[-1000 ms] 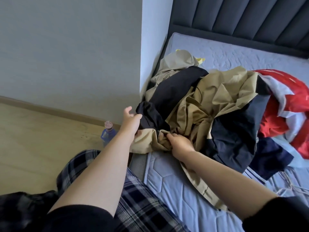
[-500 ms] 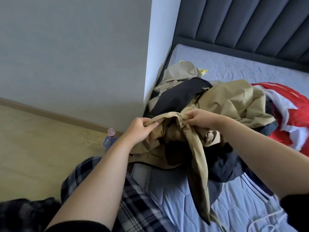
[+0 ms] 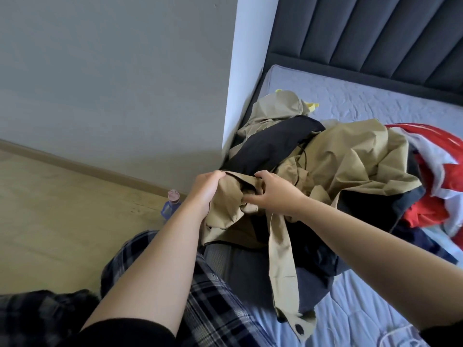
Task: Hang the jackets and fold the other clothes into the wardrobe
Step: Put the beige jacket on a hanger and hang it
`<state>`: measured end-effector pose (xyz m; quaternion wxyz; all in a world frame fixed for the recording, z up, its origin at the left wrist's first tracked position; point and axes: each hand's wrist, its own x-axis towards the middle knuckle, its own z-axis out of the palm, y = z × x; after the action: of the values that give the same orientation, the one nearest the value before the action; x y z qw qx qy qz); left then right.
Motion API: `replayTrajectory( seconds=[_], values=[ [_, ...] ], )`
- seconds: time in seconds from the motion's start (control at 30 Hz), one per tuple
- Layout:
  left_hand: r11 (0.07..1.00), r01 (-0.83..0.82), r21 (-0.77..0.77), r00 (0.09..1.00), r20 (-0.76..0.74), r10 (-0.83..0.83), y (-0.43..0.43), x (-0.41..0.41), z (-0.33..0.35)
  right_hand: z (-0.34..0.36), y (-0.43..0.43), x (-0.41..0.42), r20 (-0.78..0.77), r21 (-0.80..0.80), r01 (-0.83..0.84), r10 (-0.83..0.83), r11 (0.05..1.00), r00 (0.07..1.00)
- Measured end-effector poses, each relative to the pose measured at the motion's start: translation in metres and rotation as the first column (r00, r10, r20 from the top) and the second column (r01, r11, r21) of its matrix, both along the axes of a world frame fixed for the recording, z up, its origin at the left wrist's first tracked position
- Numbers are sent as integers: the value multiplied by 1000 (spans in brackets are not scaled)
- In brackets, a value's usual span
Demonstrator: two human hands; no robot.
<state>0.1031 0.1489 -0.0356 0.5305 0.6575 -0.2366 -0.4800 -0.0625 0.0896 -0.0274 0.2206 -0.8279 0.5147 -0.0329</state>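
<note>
Gripping a bunched fold of the tan jacket (image 3: 350, 156), the left hand (image 3: 206, 190) had its fingers curled tight into the cloth at the near edge of the bed (image 3: 375, 101). The right hand (image 3: 273, 194) held the same jacket just beside it, its fingers hooked over a rolled edge of the fabric and its thumb pressed in from below, so both hands were clenched on the garment and close together. The jacket lay on top of the pile of clothes at the left side of the mattress, its bulk spread behind the hands, and a long tan strap (image 3: 281, 256) hung down from between them over the side of the bed. A dark button (image 3: 299, 328) showed at the strap's lower end. Under and behind the jacket lay a black garment (image 3: 273, 144), and farther back a paler beige piece (image 3: 278, 108) with something yellow (image 3: 313, 105) peeking out beside it. To the right of the pile sat a red and white garment (image 3: 441, 156), touching the darker clothes beneath it. A blue bottle with a pink cap (image 3: 170, 205) stood on the wooden floor (image 3: 62, 221) near the wall, just left of the left forearm. Plaid trousers (image 3: 213, 309) filled the lower part of the view, against the side of the bed.
</note>
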Motion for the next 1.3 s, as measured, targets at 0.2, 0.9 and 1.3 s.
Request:
replayTrajectory(
  seconds=[0.2,0.9,1.3],
  values=[
    [998,-58,1,998,-10,58,-1,-1,-3,-19,-8,-2,-310,-220,-51,-20,974,950],
    [903,286,-321,956,27,-293,-27,0,113,148,-17,42,491,-345,185,10,920,871],
    [634,88,-768,933,-159,-323,2,1,400,429,21,93,784,-554,413,286,723,550]
  ],
)
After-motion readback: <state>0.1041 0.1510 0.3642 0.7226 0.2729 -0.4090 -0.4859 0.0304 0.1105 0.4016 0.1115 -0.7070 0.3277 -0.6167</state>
